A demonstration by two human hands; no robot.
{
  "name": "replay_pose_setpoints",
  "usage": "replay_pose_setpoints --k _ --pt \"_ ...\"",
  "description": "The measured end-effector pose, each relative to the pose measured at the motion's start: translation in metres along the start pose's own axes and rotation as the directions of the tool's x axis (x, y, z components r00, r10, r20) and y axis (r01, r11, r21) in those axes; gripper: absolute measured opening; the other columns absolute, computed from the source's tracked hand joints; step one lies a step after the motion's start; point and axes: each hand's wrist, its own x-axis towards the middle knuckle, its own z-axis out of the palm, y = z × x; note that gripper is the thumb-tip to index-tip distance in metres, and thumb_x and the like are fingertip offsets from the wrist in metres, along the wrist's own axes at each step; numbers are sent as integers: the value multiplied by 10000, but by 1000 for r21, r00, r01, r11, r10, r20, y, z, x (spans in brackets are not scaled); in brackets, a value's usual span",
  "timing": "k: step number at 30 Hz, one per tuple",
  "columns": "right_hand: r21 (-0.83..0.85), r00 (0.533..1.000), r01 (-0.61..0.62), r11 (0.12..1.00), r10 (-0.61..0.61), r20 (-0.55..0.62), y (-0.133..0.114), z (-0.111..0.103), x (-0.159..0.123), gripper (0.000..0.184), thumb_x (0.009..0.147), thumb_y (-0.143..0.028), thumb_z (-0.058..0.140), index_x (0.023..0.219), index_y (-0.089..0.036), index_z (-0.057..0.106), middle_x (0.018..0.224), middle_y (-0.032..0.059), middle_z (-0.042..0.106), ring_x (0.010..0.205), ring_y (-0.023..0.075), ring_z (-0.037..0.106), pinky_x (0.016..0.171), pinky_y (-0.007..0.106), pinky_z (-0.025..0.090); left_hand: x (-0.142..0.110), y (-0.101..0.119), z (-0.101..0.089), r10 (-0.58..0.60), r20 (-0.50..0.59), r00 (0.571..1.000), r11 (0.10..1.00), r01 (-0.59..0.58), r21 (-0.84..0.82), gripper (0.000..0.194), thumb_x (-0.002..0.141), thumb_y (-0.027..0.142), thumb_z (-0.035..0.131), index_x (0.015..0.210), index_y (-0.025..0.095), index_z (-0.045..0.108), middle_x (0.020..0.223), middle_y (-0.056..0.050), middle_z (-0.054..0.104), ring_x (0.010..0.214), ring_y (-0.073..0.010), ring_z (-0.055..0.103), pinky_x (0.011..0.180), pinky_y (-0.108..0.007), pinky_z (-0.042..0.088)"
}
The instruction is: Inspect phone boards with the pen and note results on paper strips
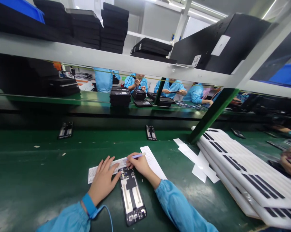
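An open phone body [132,198] lies face down on the green bench in front of me. My left hand [104,180] rests flat beside it, fingers spread on a white sticker sheet [94,172]. My right hand [139,163] is closed on a slim tweezer-like tool [138,156], its tip over the sheet near the phone's top edge. A second white sheet [152,161] lies just right of that hand. A blue wrist strap [89,205] with a cord is on my left wrist.
Two more phone bodies [65,130] [151,132] lie on the conveyor beyond. Stacked white trays [244,174] with dark strips sit at right, loose white papers [196,159] beside them. Another person's hand [290,161] shows far right. Workers in blue [169,88] sit across. Black trays [120,96] stand there.
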Motion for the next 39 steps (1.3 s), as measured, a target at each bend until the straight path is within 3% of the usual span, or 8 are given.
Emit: replay_pose_setpoints --k 4,15,31,35,39 --pt "2 999 -12 1000 11 31 8 7 1 234 709 -362 658 761 -135 641 634 38 682 508 148 629 435 196 470 -2 0 -2 -12 41 999 999 10 43 379 946 477 458 1256 305 592 1404 -66 469 1351 -322 351 1101 -575 284" --pt "-69 993 -16 998 24 114 7 1 5 103 692 -239 624 722 -148 661 616 10 664 488 119 584 435 175 441 -1 3 -5 -48 81 996 999 46 28 397 947 498 445 1262 303 589 1414 -66 461 1351 -321 352 1102 -563 286" --pt "54 995 -28 998 23 93 -8 -4 2 309 685 -418 736 768 -128 670 689 58 701 551 154 640 438 193 441 0 -2 -2 -20 72 997 999 17 35 387 951 477 453 1273 306 584 1408 -71 470 1343 -314 371 1092 -568 299" --pt "95 998 6 996 -11 61 -23 -15 -22 328 717 -431 747 828 -129 686 744 77 716 602 177 670 443 198 453 0 6 -15 58 19 998 998 -59 31 370 974 420 429 1254 238 588 1402 -95 471 1345 -295 372 1108 -557 289" --pt "110 993 -42 993 29 118 -26 -30 -84 330 734 -428 765 856 -128 704 771 99 724 619 199 688 452 219 490 -24 34 -38 285 47 957 956 -280 -93 345 984 248 395 1287 212 556 1361 -72 518 1338 -226 393 1143 -459 297"
